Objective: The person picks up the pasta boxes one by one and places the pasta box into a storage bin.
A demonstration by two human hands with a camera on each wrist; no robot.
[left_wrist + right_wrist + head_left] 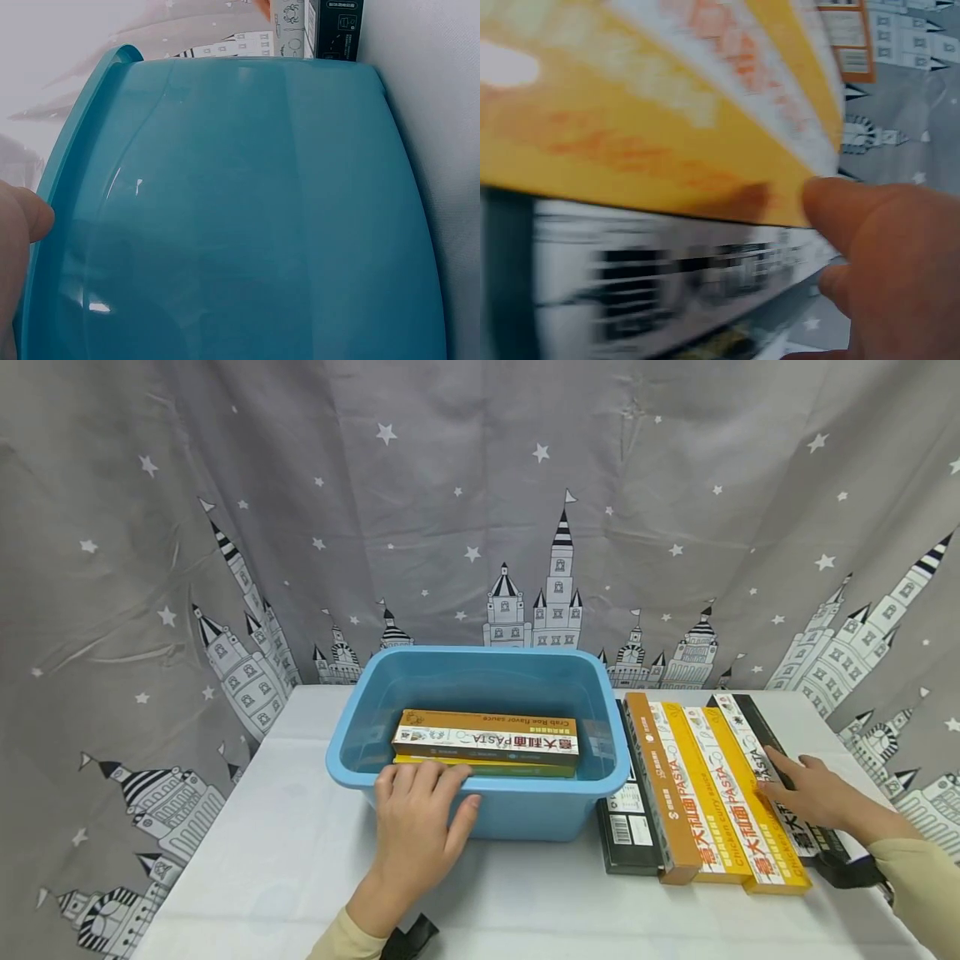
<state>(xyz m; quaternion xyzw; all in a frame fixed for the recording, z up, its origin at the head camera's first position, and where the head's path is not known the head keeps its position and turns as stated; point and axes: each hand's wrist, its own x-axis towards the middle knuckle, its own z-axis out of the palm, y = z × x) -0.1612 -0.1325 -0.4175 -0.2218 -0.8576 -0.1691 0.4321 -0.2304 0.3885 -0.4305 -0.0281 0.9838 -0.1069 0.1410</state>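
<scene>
My left hand (416,814) rests at the near rim of a blue plastic tub (487,814), its fingers bent over the edge and its thumb along the outside. Inside the tub lies an orange-brown pasta box (486,737) on top of a yellow-and-green box (487,768). To the right, my right hand (817,793) reaches over a row of pasta boxes with its fingers spread. One fingertip touches or nearly touches the outer yellow pasta box (738,802); beneath the hand is a black-and-white pasta box (798,835), partly covered by it.
Beside the tub lie another yellow pasta box (697,793), an orange-brown box (660,777) and a black box (630,827) with a barcode. They sit on a white table (247,860). A grey curtain (420,518) printed with castles and stars hangs behind.
</scene>
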